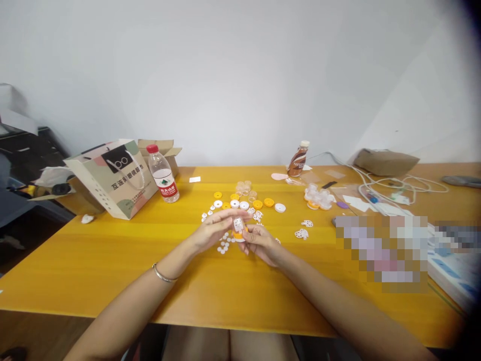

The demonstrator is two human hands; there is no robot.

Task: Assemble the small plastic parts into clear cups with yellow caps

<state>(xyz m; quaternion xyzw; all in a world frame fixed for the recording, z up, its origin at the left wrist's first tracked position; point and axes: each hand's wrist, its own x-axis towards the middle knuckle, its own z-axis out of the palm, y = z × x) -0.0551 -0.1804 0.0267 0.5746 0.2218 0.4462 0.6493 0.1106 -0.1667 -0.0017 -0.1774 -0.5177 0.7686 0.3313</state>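
Between my hands, above the table, is a small round container with a clear top and a yellow and white base [239,234]. Small white pieces show through its clear part. My right hand [263,244] grips the base, thumb in front. The fingers of my left hand [214,229] reach over the top, closed around the clear part with the thumb at its side. Just beyond lie yellow discs [257,204], white discs [280,207] and clear caps [246,187]. Small white dots [223,245] and openwork white pieces [257,215] are scattered around my hands.
A water bottle [164,175], paper bag [116,180] and cardboard box [169,155] stand left. At the back is a brown drink bottle [298,161]. Right are assembled clear-topped containers [317,197], white cutouts [301,233], cables [376,185] and a power strip [447,273].
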